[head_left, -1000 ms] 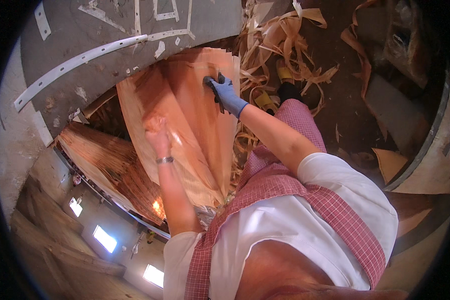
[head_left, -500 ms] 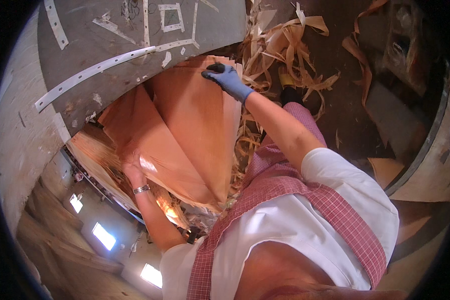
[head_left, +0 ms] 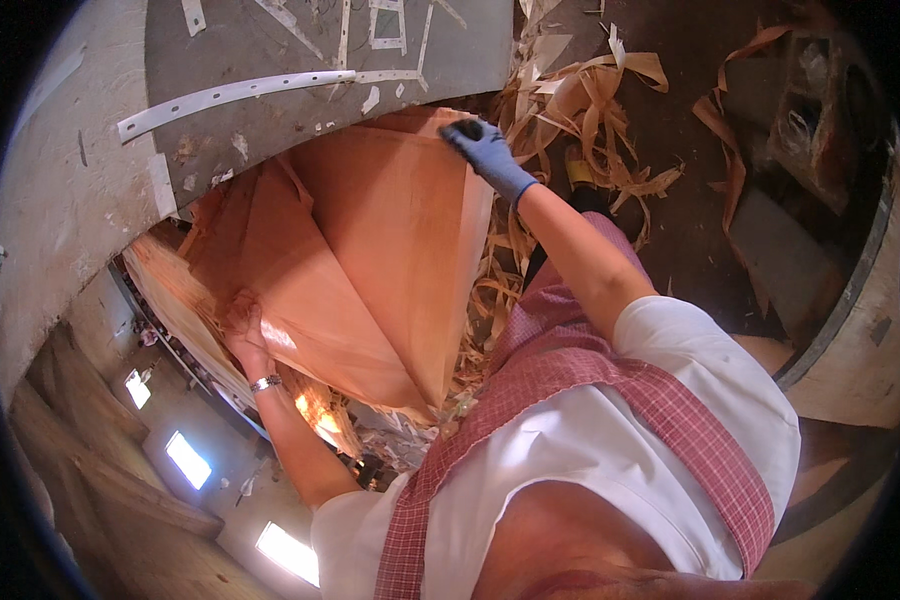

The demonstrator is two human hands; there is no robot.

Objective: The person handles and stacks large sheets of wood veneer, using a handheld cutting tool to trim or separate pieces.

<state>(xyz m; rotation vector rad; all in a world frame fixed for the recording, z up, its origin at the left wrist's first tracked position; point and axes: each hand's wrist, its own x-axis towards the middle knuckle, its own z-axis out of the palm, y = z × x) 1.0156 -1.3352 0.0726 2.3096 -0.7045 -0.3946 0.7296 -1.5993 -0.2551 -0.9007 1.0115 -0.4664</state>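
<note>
The right hand (head_left: 490,158), in a blue glove with dark fingertips, has its fingers curled at the far right corner of the right sheet (head_left: 390,230); I cannot tell whether they pinch it or only press. The bare left hand (head_left: 247,335), a metal band (head_left: 265,383) at its wrist, lies half open on the outer left part of the left sheet (head_left: 300,300), fingers bent; a firm grip cannot be made out. Both sheets, thin and orange-brown, lie before the person, overlapping along a slanting seam. The hands sit far apart, probably because material so wide and thin would sag or split if held at one point. Beyond the left hand is a pile (head_left: 160,270) with ragged edges. Past the sheets is the grey table (head_left: 470,50), with white perforated strips (head_left: 240,95) on it, perhaps stuck there for use. Curled scraps (head_left: 610,130) litter the floor (head_left: 670,230) to the right, apparently dropped out of the way. No brand, label or writing can be read.
</note>
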